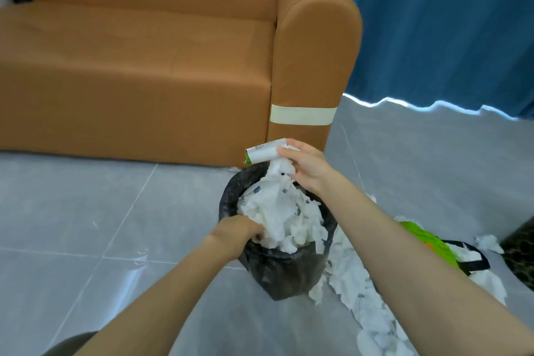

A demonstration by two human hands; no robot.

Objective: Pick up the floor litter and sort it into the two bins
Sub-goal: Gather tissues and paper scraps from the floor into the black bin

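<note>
Forearms, left hand (237,232), right hand (307,168): all bare.

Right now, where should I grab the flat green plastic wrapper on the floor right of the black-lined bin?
Pinch the green plastic wrapper at its jagged upper end, from above: it lies flat, and white crumpled tissue crowds its lower end.

Black-lined bin (277,269): upright on the floor, centre of scene, overfilled. White tissue paper (286,217) is heaped above its rim. The left hand (237,230) curls over the near-left rim.

Rolled white packet (265,152), green at its left end: held roughly level above the far rim by the right hand (306,166), with a tissue strip hanging from it onto the heap.

Loose white paper (355,292): trailing along the floor from the bin's right side towards the near right.

Green wrapper (430,243): flat on the floor, right.

Second bin (520,254): dark, patterned, cut off at the right edge.
</note>
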